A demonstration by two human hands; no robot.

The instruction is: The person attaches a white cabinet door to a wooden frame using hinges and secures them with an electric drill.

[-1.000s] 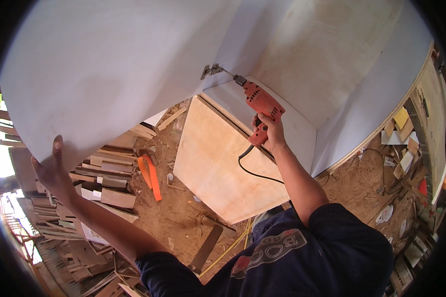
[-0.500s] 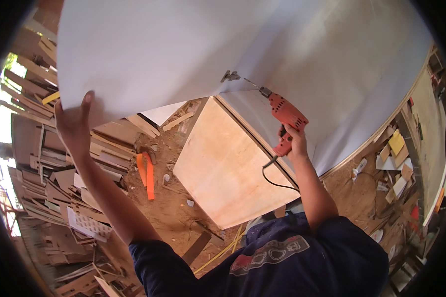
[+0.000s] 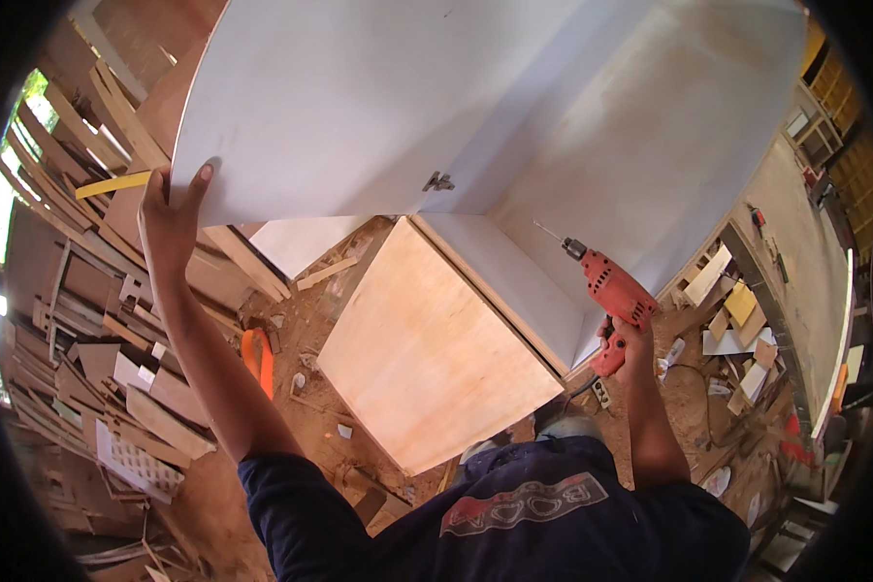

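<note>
My left hand grips the edge of a pale grey cabinet door, thumb on its inner face and the fingers behind it. In my right hand is a red corded electric drill, its thin bit pointing up and left, touching nothing. A metal hinge sits at the door's inner edge, beside the cabinet box. The bit is apart from that hinge. The cabinet has a pale grey inside and a bare light plywood side panel facing me.
Wood strips and board offcuts are piled at the left. An orange strap-like loop lies on the dirt floor. More scraps lie at the right, near a long board bearing tools. The drill's cord hangs by the cabinet corner.
My right hand has drawn the drill back, right and down, away from the hinge. My left hand still grips the door edge. The view has shifted, showing more of the cabinet's inside.
</note>
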